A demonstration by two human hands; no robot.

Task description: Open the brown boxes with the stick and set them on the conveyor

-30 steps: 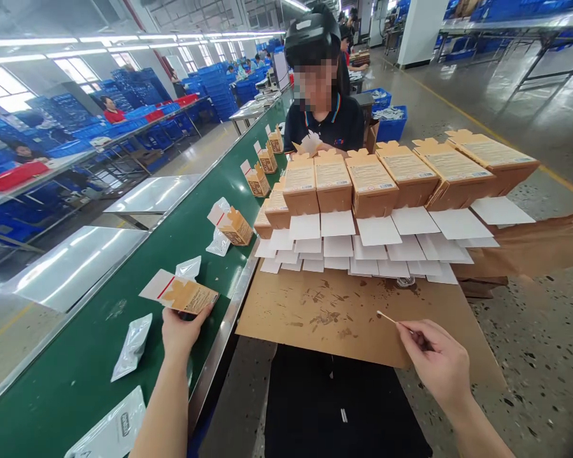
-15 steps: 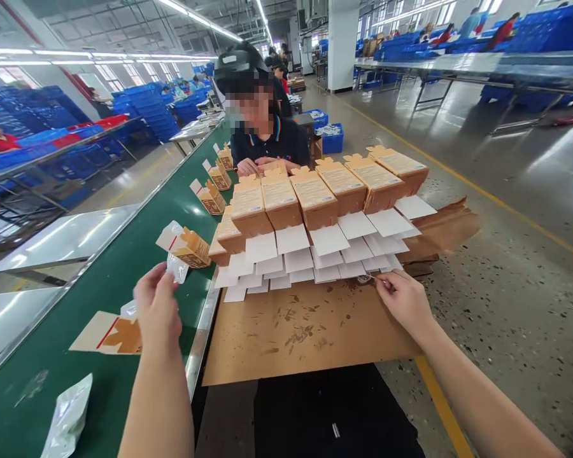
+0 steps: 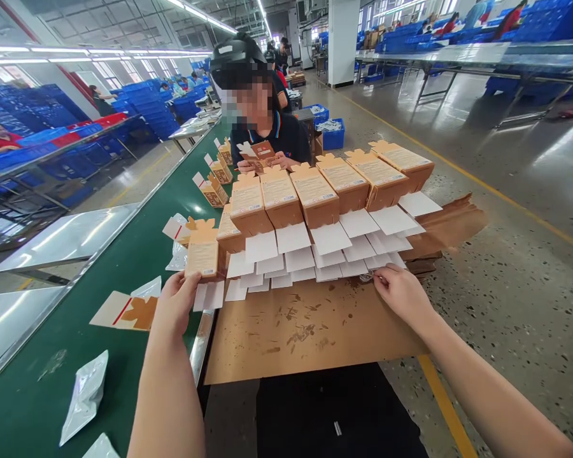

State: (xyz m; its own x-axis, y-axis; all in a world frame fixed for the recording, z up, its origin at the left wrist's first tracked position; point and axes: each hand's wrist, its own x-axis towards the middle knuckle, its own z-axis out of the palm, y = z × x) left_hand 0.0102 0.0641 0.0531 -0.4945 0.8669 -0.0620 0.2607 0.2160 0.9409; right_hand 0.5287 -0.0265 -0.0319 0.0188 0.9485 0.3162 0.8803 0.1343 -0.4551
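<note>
White flaps point(image 3: 298, 259) jut between left grip point(image 3: 193, 278), pinching a carton point(image 3: 203, 257), and right grip point(image 3: 376, 275), seemingly pressed together.

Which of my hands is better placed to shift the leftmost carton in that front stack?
Left, I'd judge. Your left hand is at that carton's lower corner. Your right hand is across the cardboard sheet, well away from it.

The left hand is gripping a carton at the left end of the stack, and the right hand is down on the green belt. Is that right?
Not quite: the head view shows the right hand by the white flaps, over the right side of the brown sheet. The left hand does grip the carton at the stack's left end.
</note>
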